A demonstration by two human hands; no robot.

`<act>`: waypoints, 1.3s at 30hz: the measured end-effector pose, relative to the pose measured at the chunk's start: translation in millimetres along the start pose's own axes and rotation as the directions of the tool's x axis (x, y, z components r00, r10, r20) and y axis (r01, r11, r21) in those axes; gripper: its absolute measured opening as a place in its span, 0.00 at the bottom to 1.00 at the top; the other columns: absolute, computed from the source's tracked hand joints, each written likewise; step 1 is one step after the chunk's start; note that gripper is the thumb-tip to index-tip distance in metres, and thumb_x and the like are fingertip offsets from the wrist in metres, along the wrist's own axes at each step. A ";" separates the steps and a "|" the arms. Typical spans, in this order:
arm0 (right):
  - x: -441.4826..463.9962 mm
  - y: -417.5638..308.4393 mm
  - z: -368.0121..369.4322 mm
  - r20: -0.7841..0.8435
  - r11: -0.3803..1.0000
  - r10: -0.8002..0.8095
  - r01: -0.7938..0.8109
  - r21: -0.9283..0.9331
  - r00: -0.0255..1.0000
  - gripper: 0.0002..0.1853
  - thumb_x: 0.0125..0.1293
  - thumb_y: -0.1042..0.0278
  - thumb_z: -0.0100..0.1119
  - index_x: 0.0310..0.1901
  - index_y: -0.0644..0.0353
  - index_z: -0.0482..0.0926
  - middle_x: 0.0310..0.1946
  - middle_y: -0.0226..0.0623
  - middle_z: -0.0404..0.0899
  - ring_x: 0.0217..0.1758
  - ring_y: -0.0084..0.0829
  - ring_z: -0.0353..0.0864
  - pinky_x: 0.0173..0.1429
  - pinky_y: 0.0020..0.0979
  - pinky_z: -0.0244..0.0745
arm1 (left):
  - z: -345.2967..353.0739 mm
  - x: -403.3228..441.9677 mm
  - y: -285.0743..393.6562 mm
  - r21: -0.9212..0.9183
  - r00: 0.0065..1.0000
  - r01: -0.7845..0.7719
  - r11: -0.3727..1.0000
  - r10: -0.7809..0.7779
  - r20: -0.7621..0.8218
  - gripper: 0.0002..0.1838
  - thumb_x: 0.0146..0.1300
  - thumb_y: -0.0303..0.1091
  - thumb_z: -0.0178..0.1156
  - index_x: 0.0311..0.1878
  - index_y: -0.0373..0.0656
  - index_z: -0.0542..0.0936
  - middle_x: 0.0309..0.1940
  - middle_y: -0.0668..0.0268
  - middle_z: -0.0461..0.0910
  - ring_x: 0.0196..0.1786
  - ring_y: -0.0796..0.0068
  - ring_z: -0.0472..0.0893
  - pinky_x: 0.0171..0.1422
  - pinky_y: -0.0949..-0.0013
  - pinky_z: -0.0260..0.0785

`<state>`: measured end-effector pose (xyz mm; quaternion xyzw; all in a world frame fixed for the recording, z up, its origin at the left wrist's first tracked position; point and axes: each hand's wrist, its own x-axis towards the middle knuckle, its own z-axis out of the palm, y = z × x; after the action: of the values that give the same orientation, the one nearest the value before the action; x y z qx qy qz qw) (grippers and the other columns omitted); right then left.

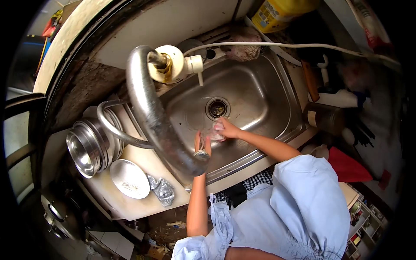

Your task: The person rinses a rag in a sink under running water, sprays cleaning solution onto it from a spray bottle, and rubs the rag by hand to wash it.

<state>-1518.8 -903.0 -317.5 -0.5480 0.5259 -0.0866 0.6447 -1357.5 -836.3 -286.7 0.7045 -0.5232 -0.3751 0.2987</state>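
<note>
Reaches from the near side into a metal sink (268, 102). Has the right hand (227, 129) clamped on a pale pinkish, partly see-through bundle (218, 133), over the near part of the basin, just nearer than the drain (217, 108). Holds the left hand (203, 145) just left of it, fingers pointing toward the far side; cannot tell whether gripping or only touching there, nor make out what the bundle is. Passes the left forearm beneath the big curved metal pipe (149, 102).

To the left, on the counter (130, 210), shows stacked metal bowls (84, 149), then a white oval plate (129, 177) with small bits on it, and beside that a crumpled silvery wrapper (163, 191). At the far edge, shows a pinkish-brown cloth (243, 47) near a white hose (281, 44), with a yellow container (277, 16) beyond. To the right, shows a brown jar (325, 118) and, nearer, a red cloth (346, 166).
</note>
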 end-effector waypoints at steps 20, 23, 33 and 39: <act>5.3 -141.3 31.1 -0.171 -0.273 -0.102 0.137 0.952 0.980 0.16 0.58 0.66 0.37 0.47 0.58 0.67 0.40 0.36 0.72 0.45 0.31 0.71 0.53 0.31 0.65 | -54.4 89.1 106.8 0.233 0.915 -0.301 0.924 0.349 -0.201 0.20 0.59 0.31 0.42 0.54 0.35 0.59 0.49 0.53 0.67 0.52 0.63 0.67 0.59 0.66 0.52; 3.8 -141.6 26.9 -0.101 -0.285 -0.035 0.087 0.955 0.994 0.14 0.62 0.58 0.37 0.37 0.57 0.71 0.33 0.33 0.74 0.40 0.30 0.73 0.48 0.30 0.67 | -55.2 77.1 116.9 -0.048 0.937 -0.343 0.938 0.345 0.049 0.25 0.57 0.42 0.46 0.54 0.35 0.61 0.47 0.53 0.68 0.49 0.59 0.68 0.56 0.64 0.55; 26.9 -117.4 45.2 -0.145 0.107 0.231 0.123 0.987 0.962 0.19 0.63 0.49 0.37 0.35 0.56 0.70 0.29 0.30 0.71 0.35 0.24 0.70 0.43 0.26 0.66 | -47.5 89.6 145.7 0.208 0.970 -0.237 0.949 0.219 0.108 0.16 0.49 0.42 0.57 0.21 0.36 0.70 0.21 0.55 0.69 0.29 0.54 0.69 0.34 0.61 0.61; 25.2 -119.2 24.6 -0.275 0.345 0.167 0.205 0.916 0.947 0.19 0.62 0.48 0.39 0.34 0.57 0.70 0.29 0.30 0.71 0.35 0.23 0.70 0.42 0.25 0.65 | -28.2 93.7 123.7 0.173 0.940 -0.325 0.930 0.337 -0.046 0.12 0.58 0.32 0.46 0.24 0.34 0.69 0.21 0.52 0.68 0.26 0.51 0.67 0.31 0.60 0.59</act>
<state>-1433.5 -951.0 -240.9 -0.0637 0.4716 -0.4671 0.7452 -1381.3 -959.5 -191.1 0.6417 -0.6518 -0.2487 0.3187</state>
